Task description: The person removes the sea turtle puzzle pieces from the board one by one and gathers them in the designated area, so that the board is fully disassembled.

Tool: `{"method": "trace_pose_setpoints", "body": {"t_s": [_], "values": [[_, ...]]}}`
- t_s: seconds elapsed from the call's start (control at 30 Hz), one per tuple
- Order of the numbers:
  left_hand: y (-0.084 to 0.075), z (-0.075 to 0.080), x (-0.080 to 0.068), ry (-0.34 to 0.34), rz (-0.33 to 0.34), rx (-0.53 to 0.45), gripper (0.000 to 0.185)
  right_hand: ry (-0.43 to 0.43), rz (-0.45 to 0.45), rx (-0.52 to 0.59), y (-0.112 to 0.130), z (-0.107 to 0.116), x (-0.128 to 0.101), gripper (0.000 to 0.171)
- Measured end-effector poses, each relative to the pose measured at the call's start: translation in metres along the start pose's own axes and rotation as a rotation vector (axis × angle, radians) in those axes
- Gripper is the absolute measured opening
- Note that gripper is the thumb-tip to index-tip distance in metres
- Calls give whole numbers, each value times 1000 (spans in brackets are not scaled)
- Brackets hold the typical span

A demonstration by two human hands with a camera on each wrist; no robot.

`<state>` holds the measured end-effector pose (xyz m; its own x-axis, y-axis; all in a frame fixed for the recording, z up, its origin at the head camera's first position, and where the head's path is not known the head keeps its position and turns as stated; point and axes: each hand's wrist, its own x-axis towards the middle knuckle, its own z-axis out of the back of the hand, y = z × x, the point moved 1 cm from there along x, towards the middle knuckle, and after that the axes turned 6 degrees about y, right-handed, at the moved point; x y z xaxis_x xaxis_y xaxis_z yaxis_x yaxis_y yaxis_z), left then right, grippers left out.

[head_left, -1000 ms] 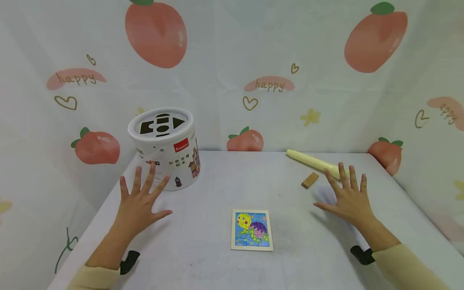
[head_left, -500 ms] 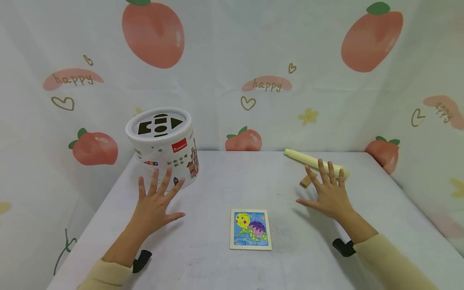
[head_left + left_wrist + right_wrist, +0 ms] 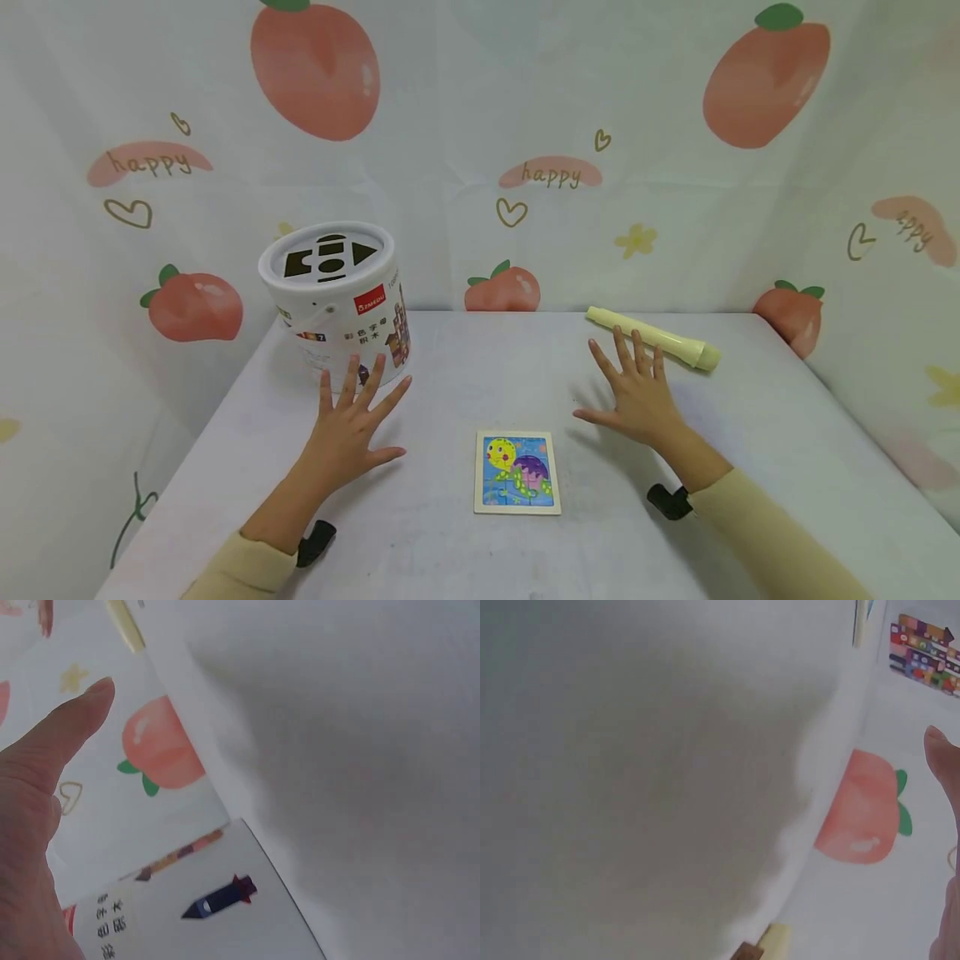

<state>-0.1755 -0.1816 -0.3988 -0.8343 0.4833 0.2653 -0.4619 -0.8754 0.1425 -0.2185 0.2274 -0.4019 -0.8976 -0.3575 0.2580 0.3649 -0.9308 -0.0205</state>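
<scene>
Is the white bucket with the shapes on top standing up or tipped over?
Standing up, leaning slightly. The white bucket sits on its base on the table, its lid with the shape holes facing up and shut.

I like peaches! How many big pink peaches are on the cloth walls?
6: two large peaches up top, three small along the table edge, one partial at right. More may be hidden.
</scene>
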Motion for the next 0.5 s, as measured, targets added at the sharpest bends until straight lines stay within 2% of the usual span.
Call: {"method": "trace_pose_setpoints", "body": {"t_s": [0.27, 0.37, 0.5], "values": [[-23, -7, 11, 86, -26, -83, 94, 36, -8, 134, 23, -2, 10, 113], [-34, -7, 14, 122, -57, -158, 93, 65, -4, 202, 32, -3, 14, 113], [-48, -6, 17, 223, -102, -309, 90, 140, 14, 299, 44, -5, 18, 110]]}}
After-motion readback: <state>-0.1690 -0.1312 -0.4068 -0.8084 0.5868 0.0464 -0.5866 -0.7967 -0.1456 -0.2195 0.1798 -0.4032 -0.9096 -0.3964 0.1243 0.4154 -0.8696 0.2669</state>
